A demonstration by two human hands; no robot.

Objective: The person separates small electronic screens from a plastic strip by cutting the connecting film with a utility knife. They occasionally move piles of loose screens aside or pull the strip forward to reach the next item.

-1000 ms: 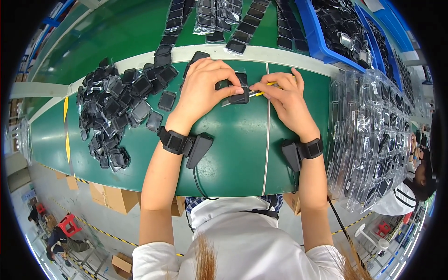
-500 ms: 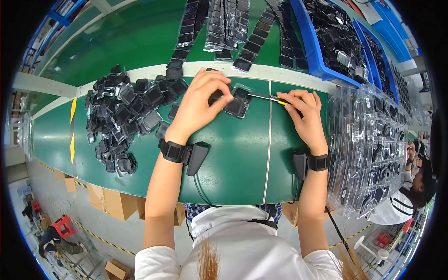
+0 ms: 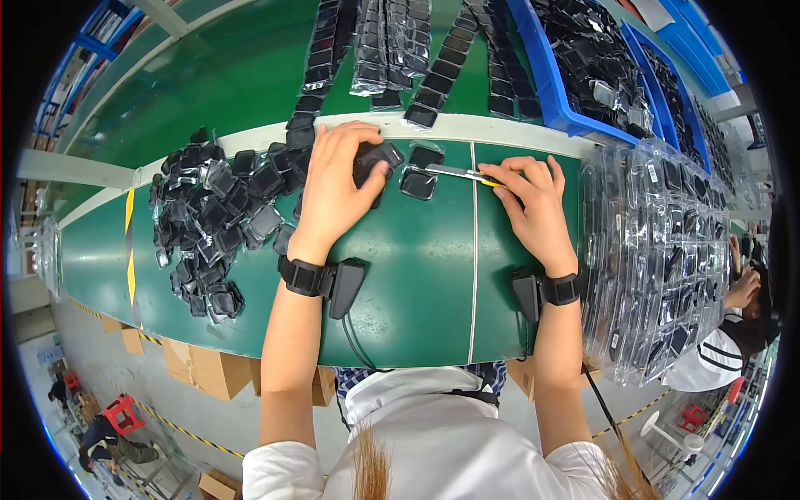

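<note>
My left hand point(image 3: 337, 179) curls over a black square piece point(image 3: 387, 155), its thumb against the near side. More dark pieces may lie under the palm, but the fingers hide them. In my right hand point(image 3: 532, 200) is a utility knife point(image 3: 493, 181) with a yellow-and-black handle. Its long grey blade points left and lies over two black square pieces in clear film point(image 3: 418, 184), one behind the other on the green table point(image 3: 408, 275). Left of my left hand spreads a heap of similar wrapped black squares point(image 3: 221, 208).
Strips of wrapped squares point(image 3: 437, 79) hang over the white rail point(image 3: 467, 127) at the back. Blue bins point(image 3: 546, 83) full of dark pieces stand back right. Stacked clear trays point(image 3: 646, 258) rise beside my right arm. Another person point(image 3: 721, 354) sits far right.
My left hand has shifted left from the two film-wrapped squares, its thumb and fingers wider apart, showing more of the piece it holds. The knife blade has moved left across the squares.
</note>
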